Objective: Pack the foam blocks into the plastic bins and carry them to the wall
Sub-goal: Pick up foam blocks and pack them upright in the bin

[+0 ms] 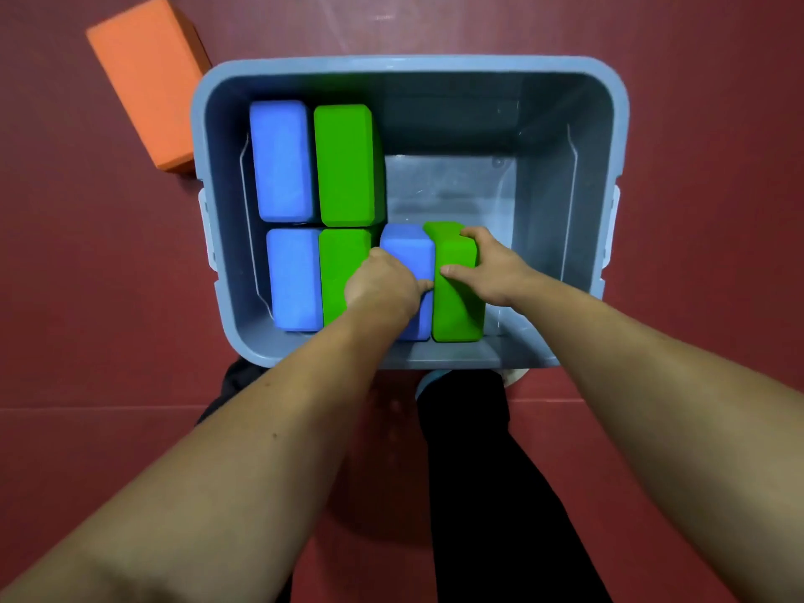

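Observation:
A grey-blue plastic bin (409,65) stands on the red floor below me. Along its left side stand two blue foam blocks (280,161) (292,278) and two green foam blocks (346,165) (341,272) on edge. At the near middle, my left hand (380,287) grips a third blue block (409,250), with the fingers curled over its left side. My right hand (483,265) grips a green block (454,306) right beside it, thumb on top and fingers down its right side. The two held blocks touch each other.
An orange foam block (145,80) lies on the floor outside the bin's far left corner. The bin's right half shows bare bottom (452,185). My dark trouser legs (478,472) and shoes are against the bin's near wall.

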Demonstrator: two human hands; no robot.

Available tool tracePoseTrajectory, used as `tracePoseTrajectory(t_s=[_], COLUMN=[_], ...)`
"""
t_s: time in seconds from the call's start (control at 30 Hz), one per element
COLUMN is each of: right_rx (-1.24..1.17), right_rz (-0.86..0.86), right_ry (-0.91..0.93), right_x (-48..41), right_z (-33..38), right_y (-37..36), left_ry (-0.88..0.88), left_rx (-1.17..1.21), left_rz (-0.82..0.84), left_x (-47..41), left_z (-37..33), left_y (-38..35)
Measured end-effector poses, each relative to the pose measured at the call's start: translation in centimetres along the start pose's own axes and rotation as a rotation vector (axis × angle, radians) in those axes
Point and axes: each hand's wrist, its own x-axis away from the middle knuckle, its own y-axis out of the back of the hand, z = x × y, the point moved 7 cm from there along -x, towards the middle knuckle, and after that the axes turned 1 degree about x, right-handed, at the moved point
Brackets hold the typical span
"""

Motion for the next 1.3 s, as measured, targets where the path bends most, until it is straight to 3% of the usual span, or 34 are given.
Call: tracePoseTrajectory(t_s=[0.23, 0.43, 0.57, 0.67, 0.83, 0.97, 1.3], right_rx=[0.077, 0.350, 0.358, 0.337, 0.235, 0.132, -0.079], right_rz=[0.022, -0.105, -0.065, -0.049, -0.108, -0.148, -0.296], right_ry=[-0.015, -0.039, -0.002, 0.026, 0.111, 0.224, 0.307], right_x=[-2.0, -0.6, 1.3, 3.3, 7.9, 11.2, 16.7], right_z=[1.1, 4.0, 6.8, 9.6, 16.0, 22.3, 34.5], right_y=[-0.1, 0.5, 2.0, 4.8, 10.9, 15.2, 26.3], left_ry=[-0.046, -0.086, -0.104, -0.078, -0.088, -0.082, -0.065], left_rx=[-0.247, -0.208, -0.132, 0.061, 0.650, 0.956, 1.392], left_rz=[0.060, 0.140, 0.120, 0.087, 0.052, -0.073, -0.042], left_x=[-2.2, -1.8, 0.0, 1.7, 5.3, 8.1, 9.4], left_z=[0.3, 1.2, 1.5, 1.8, 3.3, 5.8, 4.3], left_y=[1.3, 0.9, 3.9, 8.7, 18.4, 26.5, 38.7])
